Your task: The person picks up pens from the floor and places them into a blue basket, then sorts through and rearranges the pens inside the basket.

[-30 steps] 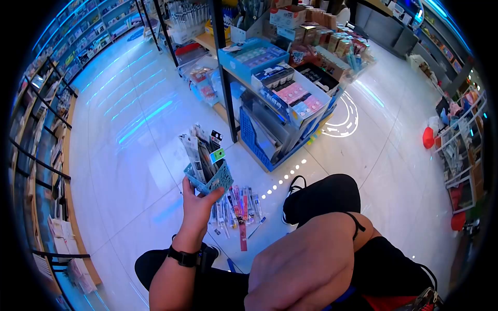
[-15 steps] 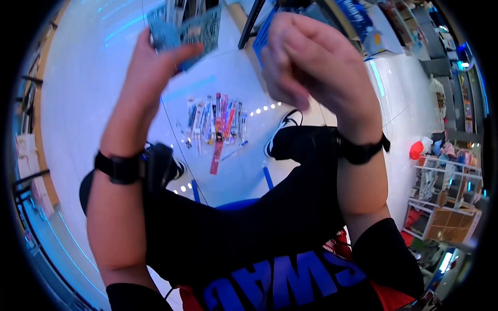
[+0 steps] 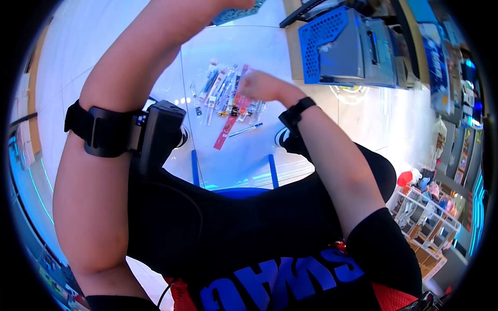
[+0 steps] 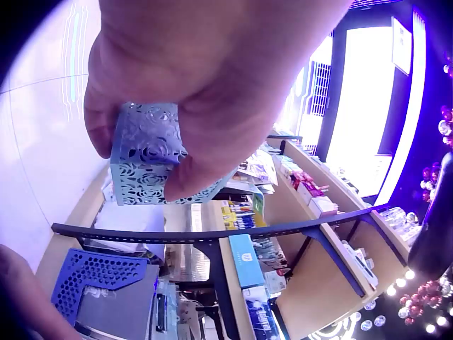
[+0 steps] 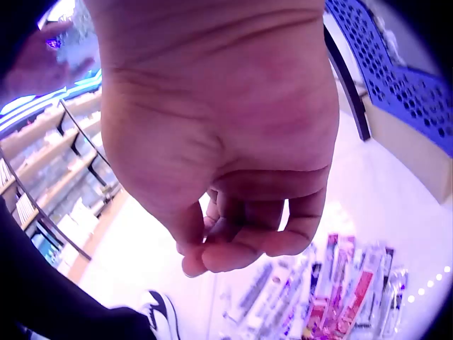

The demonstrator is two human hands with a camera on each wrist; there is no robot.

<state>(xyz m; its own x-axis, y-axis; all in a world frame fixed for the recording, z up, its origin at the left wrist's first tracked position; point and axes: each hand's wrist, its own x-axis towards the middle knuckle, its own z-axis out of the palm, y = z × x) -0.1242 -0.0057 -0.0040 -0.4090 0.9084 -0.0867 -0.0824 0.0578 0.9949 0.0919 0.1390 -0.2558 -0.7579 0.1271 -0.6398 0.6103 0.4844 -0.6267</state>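
At the top edge of the head view, my left hand (image 3: 210, 9) holds a teal openwork basket (image 3: 239, 12), mostly cut off there. The left wrist view shows that hand (image 4: 198, 78) gripping the basket's patterned wall (image 4: 141, 185), thumb on one side and fingers on the other. My right hand (image 3: 263, 86) is over the right part of a pile of slim packaged items (image 3: 212, 92) on the floor. In the right wrist view its fingers (image 5: 237, 251) are curled in toward the thumb, with nothing visible between them, and the packets (image 5: 333, 301) lie beyond.
A blue perforated file holder (image 3: 324, 46) with grey folders stands on a low shelf to the right of the pile. A pen-like item (image 3: 246, 130) lies at the pile's near side. The person's legs and blue stool edge (image 3: 244, 193) are close below. White racks (image 3: 425, 220) stand at right.
My right hand has swung forward and down over the pile. My left hand has carried the basket farther forward, almost out of the head view. The head view has tilted down since the first frame.
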